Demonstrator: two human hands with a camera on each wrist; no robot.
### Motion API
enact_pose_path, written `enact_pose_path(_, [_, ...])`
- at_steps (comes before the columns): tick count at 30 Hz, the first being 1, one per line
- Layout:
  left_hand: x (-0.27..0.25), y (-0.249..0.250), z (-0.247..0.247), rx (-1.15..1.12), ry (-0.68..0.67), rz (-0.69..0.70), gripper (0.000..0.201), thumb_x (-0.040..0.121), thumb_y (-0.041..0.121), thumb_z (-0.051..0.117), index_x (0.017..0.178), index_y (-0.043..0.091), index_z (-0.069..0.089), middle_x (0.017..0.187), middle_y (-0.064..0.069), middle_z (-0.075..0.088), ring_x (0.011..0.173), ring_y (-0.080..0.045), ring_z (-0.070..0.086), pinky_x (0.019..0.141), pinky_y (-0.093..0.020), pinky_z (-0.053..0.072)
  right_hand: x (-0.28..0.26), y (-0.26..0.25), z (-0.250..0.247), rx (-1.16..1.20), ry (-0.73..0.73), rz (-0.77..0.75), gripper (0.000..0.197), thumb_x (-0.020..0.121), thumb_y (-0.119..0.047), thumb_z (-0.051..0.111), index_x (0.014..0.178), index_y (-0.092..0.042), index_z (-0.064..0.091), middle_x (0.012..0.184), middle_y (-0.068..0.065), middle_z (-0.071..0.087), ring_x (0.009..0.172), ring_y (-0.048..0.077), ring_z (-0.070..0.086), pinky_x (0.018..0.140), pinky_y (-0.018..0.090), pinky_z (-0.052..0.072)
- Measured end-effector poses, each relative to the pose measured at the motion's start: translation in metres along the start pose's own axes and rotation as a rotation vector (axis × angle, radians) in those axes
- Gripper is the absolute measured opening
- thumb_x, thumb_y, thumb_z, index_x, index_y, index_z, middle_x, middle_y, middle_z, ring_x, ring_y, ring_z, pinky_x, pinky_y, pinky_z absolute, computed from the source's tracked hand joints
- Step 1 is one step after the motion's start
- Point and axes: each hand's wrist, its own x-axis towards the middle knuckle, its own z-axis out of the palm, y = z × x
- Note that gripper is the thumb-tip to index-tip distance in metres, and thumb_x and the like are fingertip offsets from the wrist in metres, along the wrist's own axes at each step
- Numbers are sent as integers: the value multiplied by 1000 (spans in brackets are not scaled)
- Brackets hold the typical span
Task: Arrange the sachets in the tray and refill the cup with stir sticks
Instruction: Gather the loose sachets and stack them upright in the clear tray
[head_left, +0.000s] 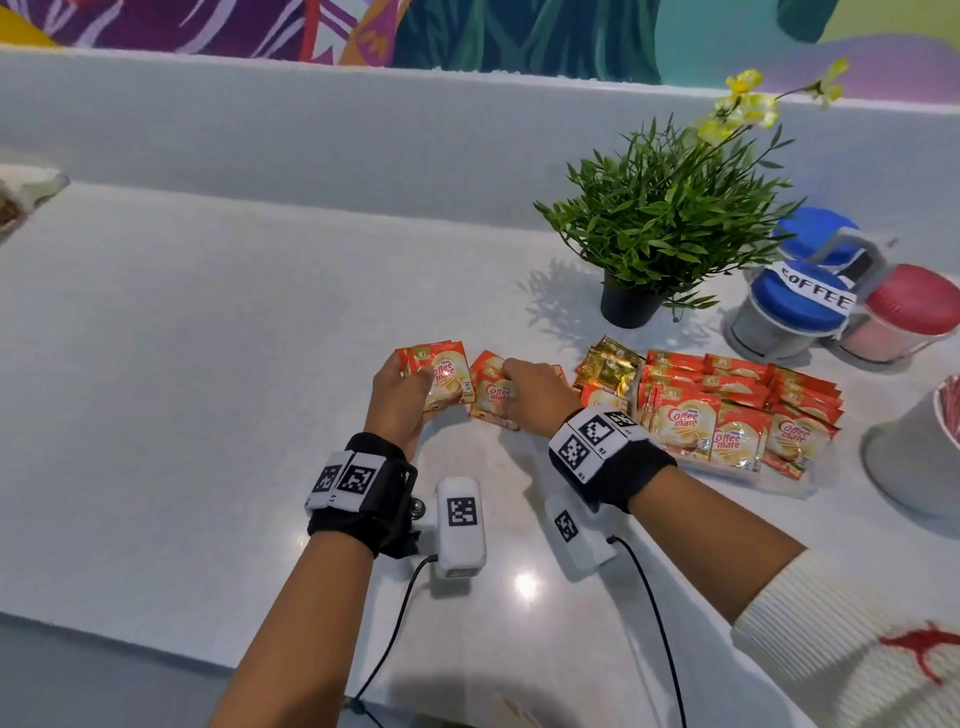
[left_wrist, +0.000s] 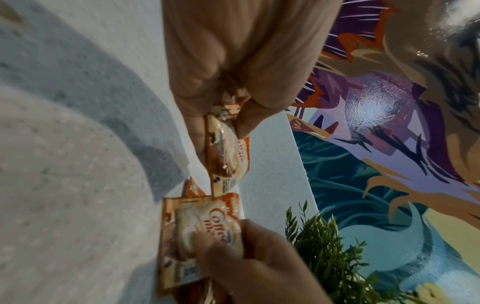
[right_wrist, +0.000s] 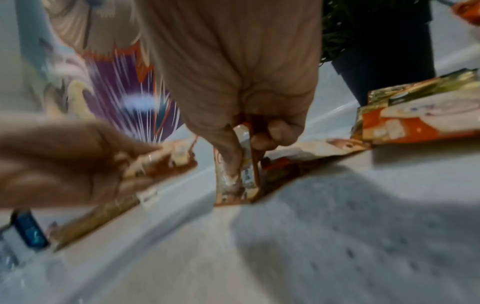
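My left hand grips a small stack of orange Coffee mate sachets just above the white counter. The left wrist view shows thumb and fingers pinching that stack. Close to its right, my right hand pinches another sachet that stands on its edge on the counter, with more sachets lying under it. A clear tray at the right holds rows of upright sachets. At the right edge stands a white cup with red stir sticks.
A potted green plant stands behind the tray. A rack of canisters with blue and red lids, labelled COFFEE, sits at the back right. Gold sachets lie at the tray's left end. A raised white ledge runs along the back.
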Motion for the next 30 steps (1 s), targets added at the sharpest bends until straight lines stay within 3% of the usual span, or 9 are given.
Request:
enact_pose_path(5, [3,-2,9,18,-5,4,29,91,-6,39,86,17,57,89,-7,64,80,-22,64,74,-36,54,-10,12,-29,235,55,-66,14,84,-8,60,98,-9,58,103,13,60,96,27,54,66,25,38])
enact_pose_path(9, [2,-2,26,47,-54,21,30,90,-7,38,86,17,56,87,-8,64,80,-24,63,72,-35,54,-25,26,-55,392,0,-122,12,82,-9,66,93,-10,61,82,-1,59,68,2,57,60,16,42])
enact_pose_path(11, [-1,-2,41,69,-117,27,31,89,-8,37,86,17,55,87,-8,64,77,-22,63,69,-33,54,-31,35,-61,447,-15,-116,12,82,-8,67,88,-14,58,72,-8,56,50,-8,55,49,8,41])
enact_pose_path(14, [-9,-2,67,108,-225,21,29,90,-6,37,90,15,55,90,-11,64,73,-20,63,62,-30,55,-37,51,-62,509,79,-54,23,81,-7,69,73,-22,53,69,-3,58,39,-2,53,44,12,43])
enact_pose_path(17, [-19,-2,88,109,-310,10,25,92,-4,35,102,10,54,89,-11,63,65,-15,64,49,-23,54,-45,66,-64,586,172,20,25,77,-5,72,76,-18,51,72,6,59,45,9,54,47,25,47])
enact_pose_path(20, [-27,-4,107,132,-372,10,23,96,2,35,94,14,55,91,-12,63,73,-20,63,64,-32,52,-59,78,-68,661,247,86,29,75,-4,74,91,-9,50,64,3,52,46,14,54,43,23,47])
enact_pose_path(24, [-39,-6,132,132,-433,39,21,99,14,37,90,18,56,92,-11,64,80,-23,60,73,-35,49,-75,95,-72,742,336,125,35,74,1,73,96,-8,46,59,0,45,47,18,55,47,31,48])
enact_pose_path(28, [-53,-13,160,198,-547,42,17,92,31,54,101,18,57,104,-9,67,96,-25,64,89,-45,52,-94,117,-80,778,441,152,37,74,1,73,99,-7,46,58,3,50,42,14,55,46,28,47])
enact_pose_path(30, [-60,-18,176,270,-560,66,24,86,23,60,109,17,57,114,-13,65,105,-30,63,93,-53,49,-106,128,-85,829,473,178,38,75,-1,73,103,-4,47,59,5,54,48,19,55,51,31,48])
